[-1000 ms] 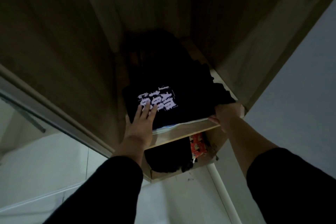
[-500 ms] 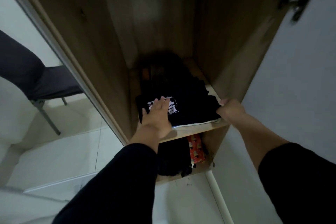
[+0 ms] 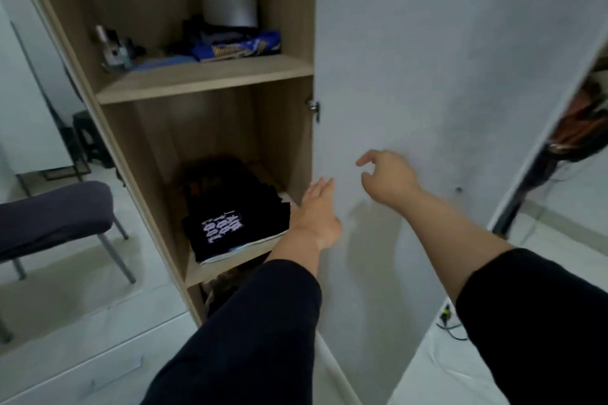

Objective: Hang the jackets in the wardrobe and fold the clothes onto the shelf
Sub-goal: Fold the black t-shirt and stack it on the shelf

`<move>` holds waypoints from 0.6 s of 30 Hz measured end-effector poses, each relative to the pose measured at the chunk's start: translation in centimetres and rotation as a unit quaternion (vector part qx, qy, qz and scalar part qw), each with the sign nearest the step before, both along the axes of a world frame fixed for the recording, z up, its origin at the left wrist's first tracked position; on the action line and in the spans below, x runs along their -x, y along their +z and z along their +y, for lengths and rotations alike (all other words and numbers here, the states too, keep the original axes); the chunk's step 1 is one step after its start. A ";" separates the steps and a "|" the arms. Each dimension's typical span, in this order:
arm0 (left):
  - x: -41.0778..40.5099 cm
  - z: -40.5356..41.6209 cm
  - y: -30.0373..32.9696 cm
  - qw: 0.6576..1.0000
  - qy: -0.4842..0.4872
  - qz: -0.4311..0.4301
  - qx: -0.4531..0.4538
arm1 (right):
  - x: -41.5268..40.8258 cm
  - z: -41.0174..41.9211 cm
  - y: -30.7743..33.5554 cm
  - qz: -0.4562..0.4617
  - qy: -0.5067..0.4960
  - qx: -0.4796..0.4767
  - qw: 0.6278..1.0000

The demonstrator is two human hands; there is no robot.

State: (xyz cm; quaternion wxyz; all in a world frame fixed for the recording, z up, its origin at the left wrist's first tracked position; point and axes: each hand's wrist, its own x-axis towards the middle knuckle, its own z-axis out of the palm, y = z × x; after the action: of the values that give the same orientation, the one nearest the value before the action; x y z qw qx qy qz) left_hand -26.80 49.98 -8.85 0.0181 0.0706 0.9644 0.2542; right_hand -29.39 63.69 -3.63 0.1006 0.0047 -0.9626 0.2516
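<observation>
- Both hands have let go of the folded black shirt (image 3: 232,223); it lies on the shelf (image 3: 230,261).
- Left hand (image 3: 316,214) and right hand (image 3: 388,179) hang empty, fingers loose.
- This fold looks done, maybe.

1. My left hand (image 3: 314,217) is bare, no ring or watch showing.
2. My right hand (image 3: 388,179) is bare too.
3. Dark, near-black sleeves (image 3: 263,322) cover both my arms, pushed up short of the wrists.
</observation>
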 end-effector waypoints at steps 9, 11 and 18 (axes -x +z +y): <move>-5.7 14.6 9.6 0.968 -0.104 0.185 -0.134 | -10.3 9.0 12.7 0.433 -0.023 -0.064 0.899; -6.7 17.0 10.9 0.968 -0.100 0.188 -0.131 | -11.5 10.9 14.0 0.491 -0.082 0.004 0.867; -8.3 18.1 11.5 0.981 -0.040 0.164 -0.099 | -11.2 12.4 14.1 0.262 -0.017 0.246 0.933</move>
State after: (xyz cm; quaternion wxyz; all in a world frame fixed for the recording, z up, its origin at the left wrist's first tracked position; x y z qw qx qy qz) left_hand -18.48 68.06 2.63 -0.1370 0.1516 0.9208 0.3321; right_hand -18.17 76.10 10.43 0.3517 0.0296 -0.8097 0.4689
